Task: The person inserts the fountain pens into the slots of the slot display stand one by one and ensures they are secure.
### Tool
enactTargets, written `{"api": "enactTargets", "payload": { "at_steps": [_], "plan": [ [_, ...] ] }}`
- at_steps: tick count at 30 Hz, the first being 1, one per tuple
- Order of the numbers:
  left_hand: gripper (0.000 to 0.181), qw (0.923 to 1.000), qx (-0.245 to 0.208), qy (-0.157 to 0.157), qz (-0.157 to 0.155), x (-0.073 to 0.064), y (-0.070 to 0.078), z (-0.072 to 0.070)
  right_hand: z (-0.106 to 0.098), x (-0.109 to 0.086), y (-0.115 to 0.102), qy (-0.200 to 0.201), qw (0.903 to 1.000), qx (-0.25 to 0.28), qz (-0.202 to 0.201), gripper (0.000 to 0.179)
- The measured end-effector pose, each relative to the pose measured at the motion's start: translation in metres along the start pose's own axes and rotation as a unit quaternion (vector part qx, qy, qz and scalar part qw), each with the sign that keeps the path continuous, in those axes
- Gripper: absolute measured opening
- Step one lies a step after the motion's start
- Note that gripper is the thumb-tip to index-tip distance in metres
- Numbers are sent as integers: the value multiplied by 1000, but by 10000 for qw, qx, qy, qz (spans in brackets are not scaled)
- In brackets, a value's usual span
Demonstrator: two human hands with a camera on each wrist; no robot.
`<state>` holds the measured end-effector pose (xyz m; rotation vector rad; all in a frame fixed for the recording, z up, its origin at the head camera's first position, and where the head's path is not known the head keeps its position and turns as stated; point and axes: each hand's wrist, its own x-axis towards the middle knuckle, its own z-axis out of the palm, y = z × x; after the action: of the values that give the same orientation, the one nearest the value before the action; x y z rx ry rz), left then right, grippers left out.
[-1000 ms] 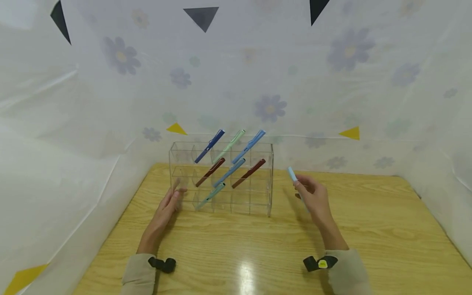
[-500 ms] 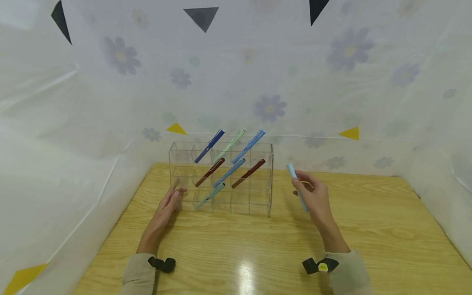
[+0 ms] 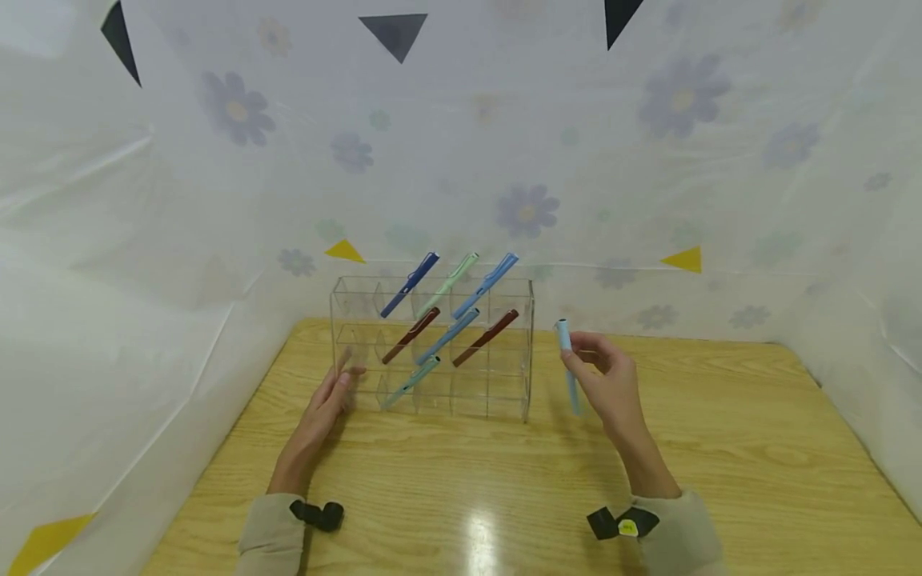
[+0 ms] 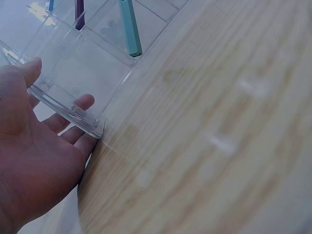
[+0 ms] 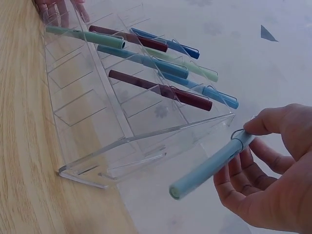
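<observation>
A clear acrylic pen rack [image 3: 504,386] with tiers of slots stands on the table. My left hand [image 3: 327,404] grips its left side panel, thumb on one side and fingers on the other in the left wrist view. Just right of the rack, my right hand [image 3: 611,382] pinches a light blue pen [image 5: 207,170] by its clip end, tilted, between thumb and fingers. Slanting in the rack are a dark blue pen [image 3: 409,286], a pale green pen [image 3: 448,284], a blue pen [image 3: 486,286], two dark red pens [image 5: 161,90], another blue pen [image 3: 448,336] and a teal pen [image 4: 129,29] at the bottom.
The wooden table [image 3: 432,496] reaches toward the wearer and to both sides. A pale flower-patterned sheet [image 3: 446,144] hangs behind and around it. Each wrist carries a black strap with a small camera [image 3: 603,524].
My right hand has shifted slightly left toward the rack, and the light blue pen in it has turned more upright. The left hand and the rack have stayed put.
</observation>
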<state>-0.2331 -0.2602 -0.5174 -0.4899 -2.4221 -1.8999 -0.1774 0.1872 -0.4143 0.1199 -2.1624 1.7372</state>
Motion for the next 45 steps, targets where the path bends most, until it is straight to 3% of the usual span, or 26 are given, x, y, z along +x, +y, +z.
{"api": "enactTargets", "payload": {
  "at_steps": [13, 27, 45],
  "plan": [
    [54, 9999, -9, -1, -118, -1, 1, 0, 7, -2, -8, -329, 9949, 935, -178, 35],
    [54, 9997, 52, 44, -225, -1, 5, 0, 26, -4, -7, -746, 9868, 1328, -542, 48],
    [54, 9996, 7, 11, -290, -2, 6, 2, 67, 6, -18, -298, 9802, 1788, -792, 40]
  ]
}}
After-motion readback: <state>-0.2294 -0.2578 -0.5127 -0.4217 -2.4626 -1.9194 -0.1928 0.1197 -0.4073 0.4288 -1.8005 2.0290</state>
